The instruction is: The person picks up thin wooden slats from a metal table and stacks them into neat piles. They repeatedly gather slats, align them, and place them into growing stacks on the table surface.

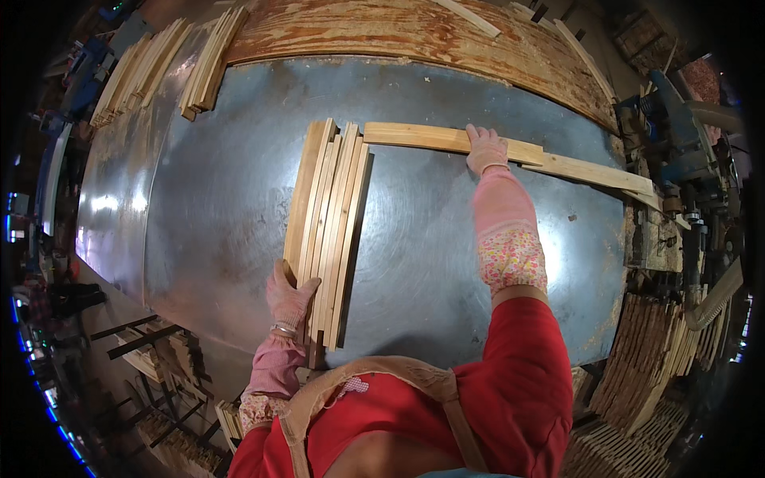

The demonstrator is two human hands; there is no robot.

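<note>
Wood strips (339, 215) lie side by side in a bundle before me, a little left of centre on the grey metal tabletop (422, 239). My left hand (292, 301), gloved in pink, is parted at the bundle's near end, fingers along the outer left edge and thumb laid over the strips; I cannot tell whether it grips firmly. My right hand (487, 150), gloved too, is outstretched and closed over a single board (418, 135), which runs crosswise from just beside the bundle's far end. Its right end meets a paler board (594, 170). Beyond lies a plywood sheet (366, 32).
</note>
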